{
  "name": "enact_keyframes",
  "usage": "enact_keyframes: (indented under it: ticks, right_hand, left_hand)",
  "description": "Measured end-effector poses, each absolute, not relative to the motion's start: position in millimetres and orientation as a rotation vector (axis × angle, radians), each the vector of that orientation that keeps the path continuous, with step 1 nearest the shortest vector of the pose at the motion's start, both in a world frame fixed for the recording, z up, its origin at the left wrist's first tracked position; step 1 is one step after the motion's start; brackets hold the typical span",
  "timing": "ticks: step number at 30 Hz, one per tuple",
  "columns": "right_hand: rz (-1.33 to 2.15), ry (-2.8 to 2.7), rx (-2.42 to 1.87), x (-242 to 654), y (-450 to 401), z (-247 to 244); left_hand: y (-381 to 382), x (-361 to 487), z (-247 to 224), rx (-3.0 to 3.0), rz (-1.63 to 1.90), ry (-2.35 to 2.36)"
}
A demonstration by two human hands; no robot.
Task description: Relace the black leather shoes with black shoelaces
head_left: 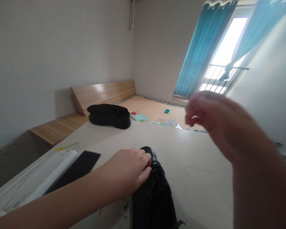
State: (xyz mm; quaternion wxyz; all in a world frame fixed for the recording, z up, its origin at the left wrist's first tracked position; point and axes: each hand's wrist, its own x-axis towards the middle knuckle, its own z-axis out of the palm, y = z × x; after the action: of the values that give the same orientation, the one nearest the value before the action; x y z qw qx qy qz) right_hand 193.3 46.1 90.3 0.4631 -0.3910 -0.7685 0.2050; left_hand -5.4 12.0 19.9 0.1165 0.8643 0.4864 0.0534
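Shoe, black and shiny, with thin black laces [154,194], sits on the smooth white table [200,178] right in front of the person, its long way running from the near edge toward the far side, its round tip pointing away. The left hand [133,167] is the nearer one: it comes in from the left and touches the shoe by that tip, fingers bent, but I can't tell if they pinch a lace. The right hand [212,119] is blurry and up in the air, apart from the shoe, which is below it and to its left. Its fingers are half curled, and I see nothing in them. Another black lace-up shoe [109,116] sits crosswise at the table's far edge
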Motion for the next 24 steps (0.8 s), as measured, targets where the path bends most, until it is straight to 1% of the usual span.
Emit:
enact_keyframes:
  ticks: [3,7,9,11,14,19,21,24]
  right_hand:
    - [0.589,-2.161,-1.051,176,42,84]
    - [0.582,-2.587,-1.342,167,41,70]
    - [0.567,-2.792,-1.466,168,40,60]
    - [0.559,-2.899,-1.498,170,38,48]
    - [0.652,-2.831,-1.45,173,31,36]
    - [0.773,-2.698,-1.389,182,27,32]
    - [0.978,-2.683,-1.301,187,36,28]
    - [1.387,-2.568,-1.176,192,56,13]
  left_hand:
    - [16,-8,14,2.513,0.158,1.351]
    - [14,-9,13,2.496,0.26,1.328]
    - [14,-8,13,2.49,0.248,1.314]
    - [13,-7,12,2.487,0.212,1.264]
    - [12,-4,11,2.464,0.235,1.19]
    - [14,-7,16,2.33,0.312,1.081]
    - [18,-11,20,2.231,0.315,1.065]
    - [25,-17,28,2.018,0.326,1.041]
